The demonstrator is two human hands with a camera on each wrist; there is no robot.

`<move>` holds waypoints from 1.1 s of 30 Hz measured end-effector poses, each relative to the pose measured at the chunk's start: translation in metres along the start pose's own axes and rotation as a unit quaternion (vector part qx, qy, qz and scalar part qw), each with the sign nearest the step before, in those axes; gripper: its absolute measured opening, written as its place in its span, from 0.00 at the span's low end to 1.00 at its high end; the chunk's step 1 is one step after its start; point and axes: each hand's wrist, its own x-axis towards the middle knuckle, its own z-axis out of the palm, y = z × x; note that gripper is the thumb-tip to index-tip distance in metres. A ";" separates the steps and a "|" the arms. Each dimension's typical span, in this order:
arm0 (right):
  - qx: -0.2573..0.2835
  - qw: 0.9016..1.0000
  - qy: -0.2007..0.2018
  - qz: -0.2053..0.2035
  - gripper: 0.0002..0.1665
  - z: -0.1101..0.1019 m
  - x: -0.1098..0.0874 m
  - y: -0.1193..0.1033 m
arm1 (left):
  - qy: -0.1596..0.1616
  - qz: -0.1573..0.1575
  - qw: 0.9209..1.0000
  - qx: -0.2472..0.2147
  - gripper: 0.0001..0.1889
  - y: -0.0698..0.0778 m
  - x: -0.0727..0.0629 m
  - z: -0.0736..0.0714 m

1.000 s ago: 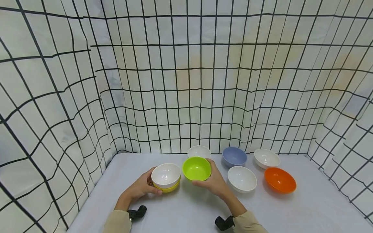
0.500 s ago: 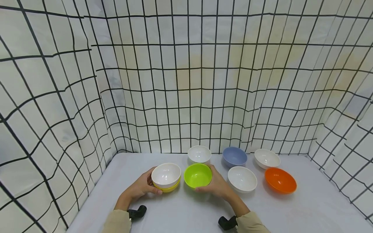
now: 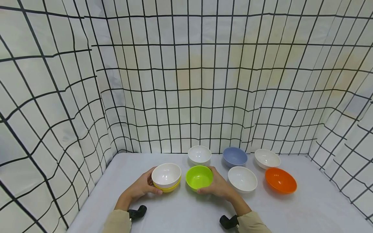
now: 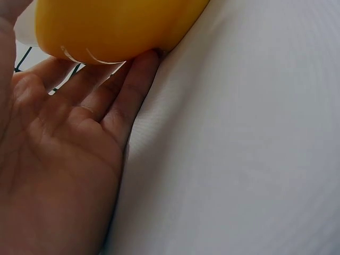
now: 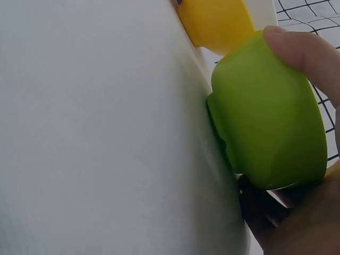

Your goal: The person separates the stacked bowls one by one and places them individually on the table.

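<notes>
A yellow bowl (image 3: pixel 171 188) stands on the table left of centre with a white bowl (image 3: pixel 166 174) nested in it. My left hand (image 3: pixel 140 186) grips the yellow bowl from the left, thumb in front and fingers round the far side; the left wrist view shows the fingers against its yellow wall (image 4: pixel 117 32). Just to the right, my right hand (image 3: pixel 218 185) holds a lime green bowl (image 3: pixel 198 176) by its right side, thumb at the front. In the right wrist view the foot of the green bowl (image 5: pixel 265 111) is at the table surface, upright, apart from the yellow bowl (image 5: pixel 218 24).
Behind the green bowl stands a white bowl (image 3: pixel 199 154). To the right are a blue bowl (image 3: pixel 234 157), two more white bowls, one nearer (image 3: pixel 242 179) and one farther back (image 3: pixel 266 158), and an orange bowl (image 3: pixel 280 180). Wire-grid walls (image 3: pixel 201 97) enclose the white table (image 3: pixel 186 213).
My right hand has lowered the green bowl to the table and shifted it slightly right, uncovering more of the white bowl behind. The left hand and its stacked bowls have stayed put.
</notes>
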 end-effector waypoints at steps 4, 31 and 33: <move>-0.002 1.000 -0.014 0.007 0.64 -0.003 -0.001 -0.001 | -0.001 0.002 1.000 0.001 0.55 0.000 0.000 0.000; 0.005 0.999 -0.027 0.018 0.68 -0.002 0.002 0.003 | 0.004 -0.005 1.000 0.012 0.56 -0.001 0.000 0.000; 0.007 0.999 -0.026 0.020 0.68 -0.002 0.002 0.003 | 0.004 -0.005 1.000 0.012 0.56 -0.001 0.000 0.000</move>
